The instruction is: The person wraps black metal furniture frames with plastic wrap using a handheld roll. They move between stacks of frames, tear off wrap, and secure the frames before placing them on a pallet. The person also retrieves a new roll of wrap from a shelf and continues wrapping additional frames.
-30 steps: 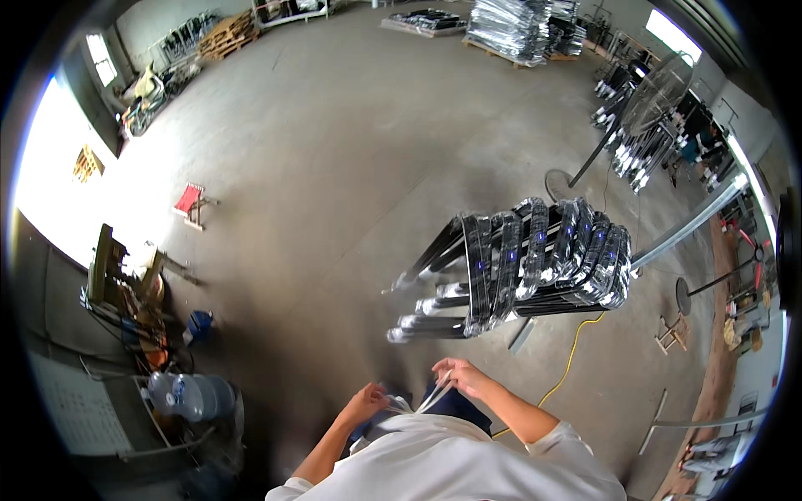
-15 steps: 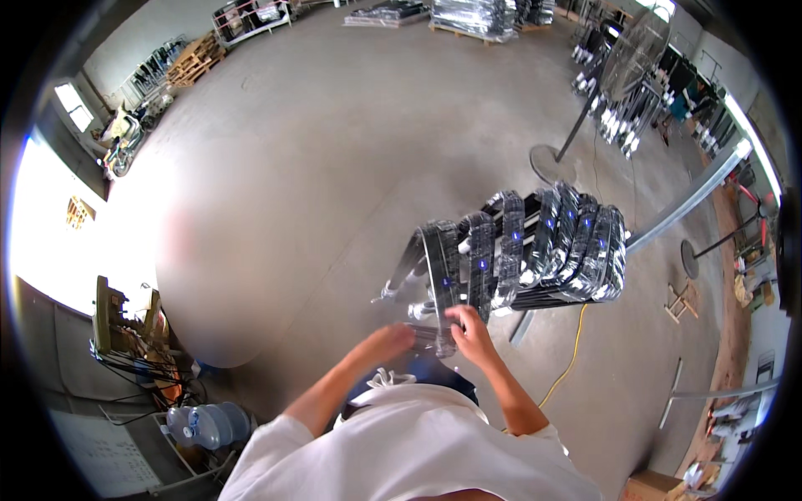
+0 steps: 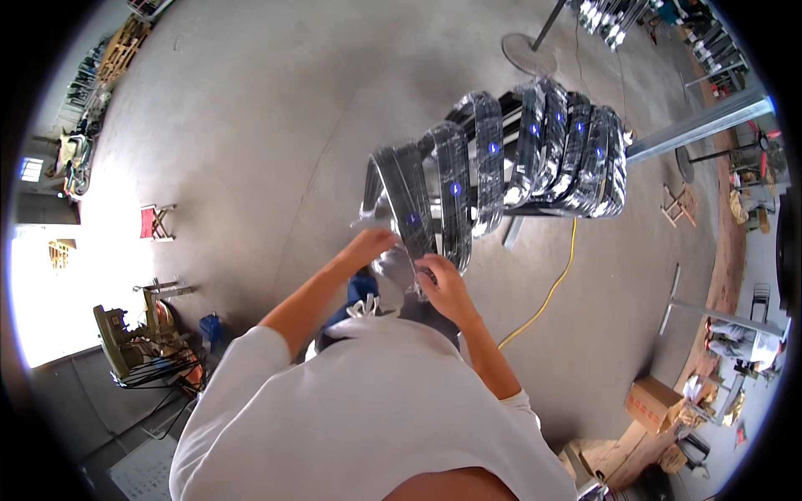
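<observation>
A row of black, bent frame-like bundles [image 3: 522, 159] wrapped in clear plastic film hangs or rests on a metal beam ahead of me, slightly to the right. The nearest wrapped black frame [image 3: 406, 196] tilts toward me. By its lower left side is my left hand [image 3: 373, 245], fingers curled in, beside loose clear film [image 3: 393, 265]; what it pinches is too small to make out. My right hand [image 3: 443, 284] is closed on the lower right edge of that nearest frame, with its fingertips against the wrapping. The lower end of the frame is partly hidden by my hands.
The grey metal beam [image 3: 702, 127] runs off to the right. A yellow cable [image 3: 551, 292] crosses the floor. A fan base [image 3: 528, 55] stands beyond the row, a folding stool [image 3: 156, 223] and a machine [image 3: 138, 334] at left, a cardboard box [image 3: 653, 404] at lower right.
My view has tipped downward, so the row sits higher in the picture. Both hands stay at the nearest frame, the left one no longer blurred and now against its lower left side.
</observation>
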`<state>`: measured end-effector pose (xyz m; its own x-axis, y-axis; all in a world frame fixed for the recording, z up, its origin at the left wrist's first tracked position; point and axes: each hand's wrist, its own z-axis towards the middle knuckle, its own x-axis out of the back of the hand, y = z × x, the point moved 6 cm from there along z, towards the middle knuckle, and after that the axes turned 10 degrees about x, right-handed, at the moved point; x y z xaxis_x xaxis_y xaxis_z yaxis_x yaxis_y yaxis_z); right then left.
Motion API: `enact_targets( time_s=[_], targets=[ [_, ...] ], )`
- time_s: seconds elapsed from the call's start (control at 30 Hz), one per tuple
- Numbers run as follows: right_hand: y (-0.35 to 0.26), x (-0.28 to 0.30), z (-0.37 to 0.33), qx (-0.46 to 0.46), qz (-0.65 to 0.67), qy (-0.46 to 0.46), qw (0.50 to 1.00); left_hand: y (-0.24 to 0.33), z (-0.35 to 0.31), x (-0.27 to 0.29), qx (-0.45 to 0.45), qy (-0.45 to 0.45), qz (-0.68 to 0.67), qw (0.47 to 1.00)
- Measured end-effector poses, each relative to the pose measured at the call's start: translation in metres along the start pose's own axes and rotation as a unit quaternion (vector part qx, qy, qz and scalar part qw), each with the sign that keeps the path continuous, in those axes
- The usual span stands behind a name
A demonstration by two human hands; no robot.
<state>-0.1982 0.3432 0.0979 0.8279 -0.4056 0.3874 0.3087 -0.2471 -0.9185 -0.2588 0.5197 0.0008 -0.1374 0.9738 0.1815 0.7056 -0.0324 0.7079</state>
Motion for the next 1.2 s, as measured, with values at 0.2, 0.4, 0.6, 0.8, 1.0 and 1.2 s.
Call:
enact_targets(
  time_s=[0.2,0.4,0.6,0.8,1.0,1.2],
  targets=[
    [-0.025,-0.019,-0.043,0.012,0.108,-0.103,0.989,-0.024,-0.136,0.033,0.036,-0.267,0.122,0.955],
    [-0.020,-0.047,-0.045,-0.062,0.064,-0.031,0.996,-0.029,-0.161,0.054,0.034,-0.149,0.097,0.984],
    [-0.010,-0.018,-0.017,0.002,-0.094,0.169,0.981,-0.058,-0.085,0.085,0.020,0.115,0.027,0.993],
    [-0.006,0.000,0.037,0.054,-0.187,0.248,0.949,0.031,-0.022,0.008,-0.019,0.013,-0.129,0.991],
    [0.027,-0.015,0.066,0.010,-0.100,0.244,0.965,0.053,0.033,-0.040,0.058,-0.187,-0.619,0.761],
    [0.011,-0.033,0.061,0.077,-0.187,0.250,0.947,0.046,0.026,-0.034,0.077,-0.121,-0.611,0.778]
  ],
)
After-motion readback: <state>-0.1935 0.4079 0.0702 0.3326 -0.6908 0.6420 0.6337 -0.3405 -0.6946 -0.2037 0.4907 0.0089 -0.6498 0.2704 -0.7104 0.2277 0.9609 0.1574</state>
